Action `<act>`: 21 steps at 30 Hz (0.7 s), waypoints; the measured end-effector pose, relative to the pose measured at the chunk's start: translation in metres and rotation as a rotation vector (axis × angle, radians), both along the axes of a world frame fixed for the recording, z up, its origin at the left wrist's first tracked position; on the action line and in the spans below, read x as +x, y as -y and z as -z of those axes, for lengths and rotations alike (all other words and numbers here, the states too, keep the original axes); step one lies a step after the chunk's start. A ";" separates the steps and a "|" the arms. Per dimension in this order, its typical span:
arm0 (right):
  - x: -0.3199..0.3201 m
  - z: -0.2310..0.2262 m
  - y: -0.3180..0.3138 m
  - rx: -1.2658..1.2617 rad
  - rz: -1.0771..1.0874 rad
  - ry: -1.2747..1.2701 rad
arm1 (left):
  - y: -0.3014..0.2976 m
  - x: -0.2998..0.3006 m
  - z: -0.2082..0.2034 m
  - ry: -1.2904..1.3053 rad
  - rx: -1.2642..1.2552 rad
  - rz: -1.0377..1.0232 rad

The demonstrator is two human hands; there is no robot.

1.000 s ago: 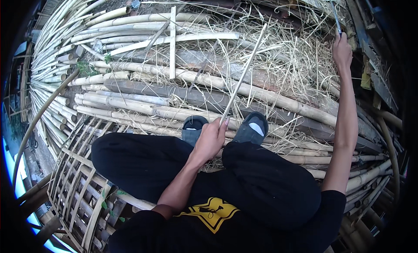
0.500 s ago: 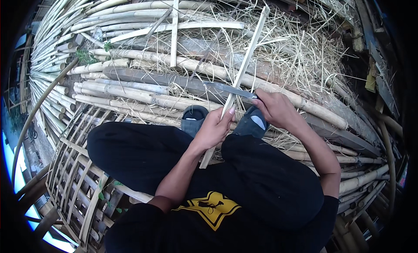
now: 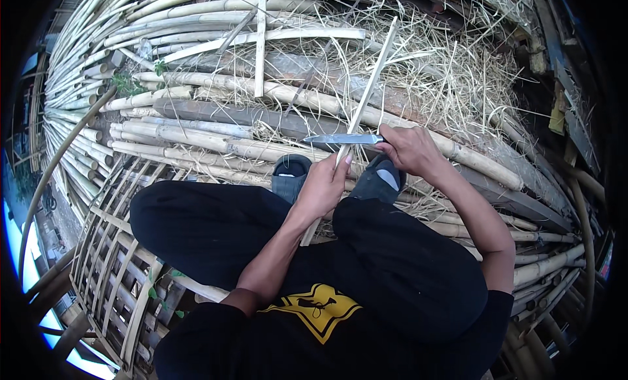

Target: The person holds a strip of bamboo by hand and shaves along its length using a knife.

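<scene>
My left hand (image 3: 325, 187) grips a long thin bamboo strip (image 3: 370, 86) that slants up and away from my lap toward the straw. My right hand (image 3: 412, 149) holds a knife (image 3: 341, 138) by its handle, the blade pointing left and lying across the strip just above my left thumb. Both hands are close together above my two dark shoes (image 3: 292, 172), between my knees in black trousers (image 3: 216, 226).
Thick bamboo poles (image 3: 216, 141) lie side by side under my feet. Dry straw and shavings (image 3: 445, 66) pile up ahead on the right. A woven bamboo lattice frame (image 3: 111, 262) sits at my left. More poles fan out at far left.
My right hand came down from the far upper right to the strip and now holds the knife blade across it. My left hand kept its hold on the strip.
</scene>
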State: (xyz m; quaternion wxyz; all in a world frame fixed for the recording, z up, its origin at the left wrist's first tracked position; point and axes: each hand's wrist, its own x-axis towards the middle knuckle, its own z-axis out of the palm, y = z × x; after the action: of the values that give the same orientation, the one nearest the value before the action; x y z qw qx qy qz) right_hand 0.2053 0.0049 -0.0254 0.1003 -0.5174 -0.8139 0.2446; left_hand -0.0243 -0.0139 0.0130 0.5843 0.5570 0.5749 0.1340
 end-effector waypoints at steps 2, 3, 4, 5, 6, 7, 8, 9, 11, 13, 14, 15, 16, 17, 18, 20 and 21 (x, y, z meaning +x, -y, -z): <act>0.009 0.002 -0.011 0.005 0.059 -0.021 | -0.003 -0.001 0.003 -0.016 -0.020 -0.011; 0.012 0.005 -0.013 0.050 0.047 -0.004 | -0.002 -0.002 0.007 0.006 -0.020 -0.009; 0.013 0.009 -0.017 0.095 0.035 0.014 | -0.001 -0.002 0.009 0.029 -0.021 -0.006; 0.013 0.012 -0.025 0.134 0.025 0.033 | -0.001 -0.003 0.009 0.026 -0.021 -0.008; 0.016 0.014 -0.032 0.136 0.027 0.032 | -0.003 -0.004 0.010 0.021 0.011 -0.026; 0.019 0.015 -0.038 0.139 0.086 0.069 | -0.004 -0.005 0.010 0.015 0.043 -0.045; 0.025 0.018 -0.045 0.141 0.144 0.105 | -0.001 -0.008 0.010 0.014 0.044 -0.045; 0.045 0.020 -0.053 0.118 0.270 0.139 | 0.007 -0.010 0.009 0.005 0.019 -0.018; 0.097 0.021 -0.071 0.174 0.422 0.204 | 0.011 -0.009 0.002 0.002 0.051 0.057; 0.114 0.015 -0.080 0.232 0.438 0.239 | 0.008 -0.005 -0.002 0.044 0.004 0.043; 0.118 0.011 -0.086 0.242 0.441 0.289 | 0.007 -0.002 -0.005 0.091 -0.040 0.026; 0.123 0.008 -0.089 0.257 0.445 0.342 | 0.005 -0.002 -0.012 0.066 -0.026 0.042; 0.127 0.011 -0.089 0.258 0.447 0.348 | 0.005 -0.001 -0.012 0.072 -0.025 0.045; 0.132 0.017 -0.087 0.255 0.449 0.368 | 0.005 0.000 -0.011 0.068 -0.044 0.059; 0.130 0.017 -0.089 0.254 0.445 0.381 | 0.004 0.000 -0.009 0.059 -0.059 0.066; 0.122 0.017 -0.092 0.192 0.463 0.358 | 0.007 -0.003 0.004 0.057 -0.044 0.056; 0.120 0.025 -0.092 0.087 0.471 0.234 | 0.006 -0.006 0.004 0.078 -0.056 0.041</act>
State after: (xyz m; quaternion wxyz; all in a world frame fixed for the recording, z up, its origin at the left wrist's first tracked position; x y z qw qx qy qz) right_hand 0.3252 0.0973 -0.0501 0.0817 -0.7127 -0.6867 0.1178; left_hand -0.0300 -0.0195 0.0094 0.6241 0.5465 0.5436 0.1274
